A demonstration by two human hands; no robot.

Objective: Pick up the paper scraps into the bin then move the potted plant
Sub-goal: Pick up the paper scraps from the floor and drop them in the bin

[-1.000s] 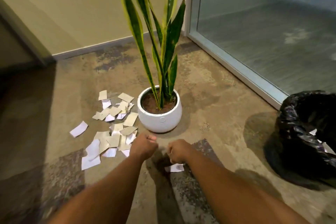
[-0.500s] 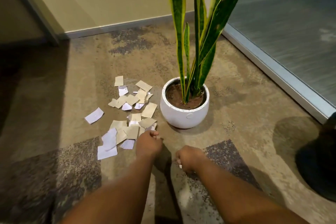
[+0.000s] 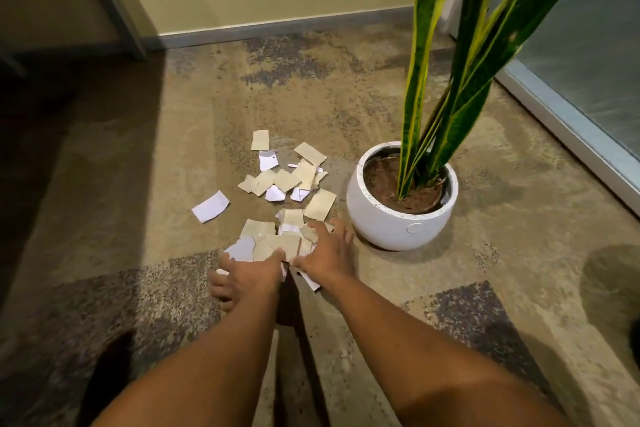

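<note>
Torn paper scraps (image 3: 287,180), beige and white, lie scattered on the carpet just left of the potted plant (image 3: 391,222), a round white pot holding tall green and yellow leaves (image 3: 426,80). One white scrap (image 3: 210,206) lies apart on the left. My left hand (image 3: 249,276) rests with fingers spread on the near edge of the pile. My right hand (image 3: 325,250) lies flat on the scraps beside it, fingers apart, close to the pot. A white scrap (image 3: 311,281) pokes out from under its wrist. The bin is out of view.
A wall with a grey baseboard (image 3: 277,28) runs along the back. A glass door with a metal frame (image 3: 571,135) stands on the right behind the plant. A dark shadow (image 3: 609,284) falls on the carpet at the right edge.
Both hands went from fists near the floor to spread fingers on the near scraps. The view swung left and closer, and the black bin left the frame.
</note>
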